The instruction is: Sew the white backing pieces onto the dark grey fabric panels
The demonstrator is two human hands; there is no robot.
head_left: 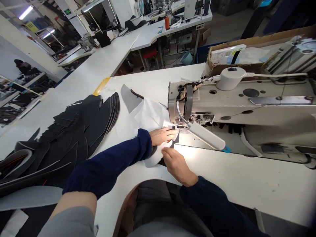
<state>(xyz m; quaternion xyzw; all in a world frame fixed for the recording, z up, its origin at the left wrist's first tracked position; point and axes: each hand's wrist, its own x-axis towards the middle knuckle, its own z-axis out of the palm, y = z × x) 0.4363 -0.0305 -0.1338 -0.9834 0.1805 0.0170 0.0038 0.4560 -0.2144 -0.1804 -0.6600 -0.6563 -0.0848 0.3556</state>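
Note:
My left hand [163, 135] lies flat, fingers stretched out, on a thin white sheet [151, 113] just in front of the needle area of a sewing machine [197, 102]. Close to my body, my right hand [179, 166] pinches the near edge of that white sheet. A grey piece [130, 98] with a dark strip along its edge sticks out beyond the sheet. Something small and orange shows between my hands, too small to name. The sewing machine's lit lamp [207, 135] shines on the work. My left palm and the needle tip are hidden.
Stacked dark foam-backed fabric pieces [81, 121] cover the left of the white table [247, 177]. Yellow tape [101, 86] marks the table's far edge. Behind the machine stands a cardboard box [258, 42] with packets. An orange thread cone [167, 23] is on a farther table.

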